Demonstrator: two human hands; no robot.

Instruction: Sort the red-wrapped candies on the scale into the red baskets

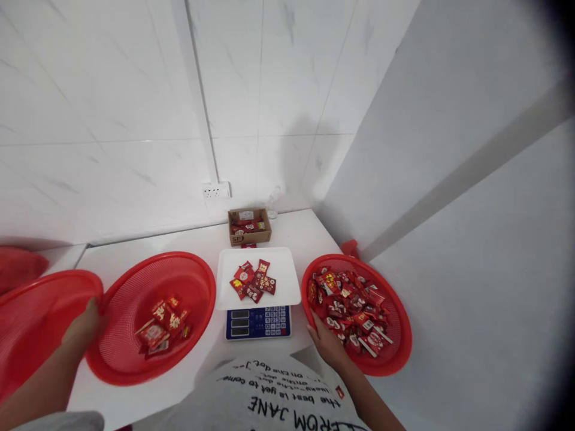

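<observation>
My left hand [85, 326], slightly blurred, is closed on the rim of a red plastic basket [40, 299] at the far left. Beside it stands a second red mesh basket [130, 287] with several red candy packets [166, 323] in it. My right hand [327, 342] grips the near left rim of a third red basket [406, 335], filled with many red-wrapped candies [354, 305]; part of its fingers is hidden. Between the baskets, several red packets [254, 281] lie on the white pan [287, 281] of a digital scale [258, 323].
A small cardboard box [250, 236] with red packets stands behind the scale, close to a clear plastic object [274, 203]. A wall socket [216, 190] is above the white table [179, 383]. A red bag-like thing [20, 266] lies far left. Walls bound the back and right.
</observation>
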